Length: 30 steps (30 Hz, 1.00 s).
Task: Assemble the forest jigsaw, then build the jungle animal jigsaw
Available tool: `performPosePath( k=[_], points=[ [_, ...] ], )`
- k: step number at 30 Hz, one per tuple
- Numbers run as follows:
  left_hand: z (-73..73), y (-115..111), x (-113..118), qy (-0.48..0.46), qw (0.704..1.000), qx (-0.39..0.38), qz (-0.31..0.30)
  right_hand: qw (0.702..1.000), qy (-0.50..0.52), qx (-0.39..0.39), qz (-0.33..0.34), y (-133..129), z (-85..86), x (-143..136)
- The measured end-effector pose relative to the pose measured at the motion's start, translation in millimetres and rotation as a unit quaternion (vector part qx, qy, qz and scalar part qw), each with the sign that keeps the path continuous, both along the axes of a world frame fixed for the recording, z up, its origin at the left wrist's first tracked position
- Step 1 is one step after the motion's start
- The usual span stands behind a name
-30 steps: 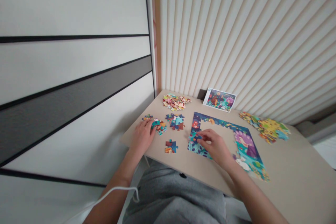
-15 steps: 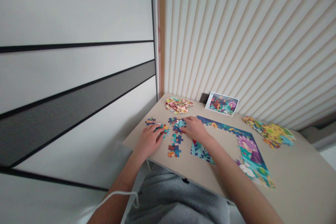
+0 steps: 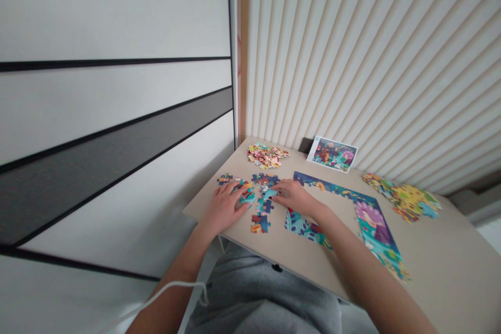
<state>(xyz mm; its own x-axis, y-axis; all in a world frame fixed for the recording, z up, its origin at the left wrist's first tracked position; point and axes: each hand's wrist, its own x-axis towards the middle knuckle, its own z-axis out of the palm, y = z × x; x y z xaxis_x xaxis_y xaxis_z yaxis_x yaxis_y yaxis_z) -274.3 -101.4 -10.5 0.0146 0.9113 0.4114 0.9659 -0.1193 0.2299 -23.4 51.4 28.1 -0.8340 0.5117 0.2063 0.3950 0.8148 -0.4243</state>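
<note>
My left hand (image 3: 224, 207) rests at the table's left side with its fingers spread over a cluster of loose jigsaw pieces (image 3: 247, 194), partly covering them. Opposite it, my right hand (image 3: 296, 197) pinches the edge of a turquoise puzzle piece (image 3: 269, 194) between thumb and fingers. More loose pieces surround it: a dark blue group (image 3: 263, 178) just beyond and an orange-and-blue piece (image 3: 260, 224) nearer me. Under and beyond my right forearm lies a partly joined puzzle border (image 3: 371, 219), showing a purple peacock. The forearm hides part of its near edge.
A picture card (image 3: 332, 154) leans at the back of the table (image 3: 438, 266). One heap of pieces (image 3: 266, 156) lies at the back left, and a yellow-green heap (image 3: 410, 199) at the right. White panels (image 3: 117, 141) stand close on the left.
My right hand has drawn slightly nearer me, uncovering dark blue pieces behind it. The turquoise piece has shifted slightly with it. My left fingers have spread a little wider.
</note>
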Motion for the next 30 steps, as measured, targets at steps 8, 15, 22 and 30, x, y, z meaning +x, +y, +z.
performPosePath(
  k=[8, 15, 22, 30],
  points=[
    [-0.5, 0.7, -1.3, -0.001, 1.000, -0.012, -0.006, 0.990, 0.086, 0.008, -0.108, 9.7, -1.2, -19.7],
    [-3.1, 1.6, -2.5, -0.012, 1.000, -0.009, -0.005, 0.999, 0.030, 0.015, -0.016, 17.6, -8.0, -49.7],
    [-7.5, 3.5, -4.5, -0.006, 1.000, -0.011, -0.004, 0.997, -0.049, 0.042, -0.048, 26.5, -14.8, -56.8],
    [-16.4, 6.9, -9.2, 0.010, 1.000, -0.013, 0.002, 0.992, -0.108, 0.017, -0.068, 31.5, -9.3, -74.3]
  ],
)
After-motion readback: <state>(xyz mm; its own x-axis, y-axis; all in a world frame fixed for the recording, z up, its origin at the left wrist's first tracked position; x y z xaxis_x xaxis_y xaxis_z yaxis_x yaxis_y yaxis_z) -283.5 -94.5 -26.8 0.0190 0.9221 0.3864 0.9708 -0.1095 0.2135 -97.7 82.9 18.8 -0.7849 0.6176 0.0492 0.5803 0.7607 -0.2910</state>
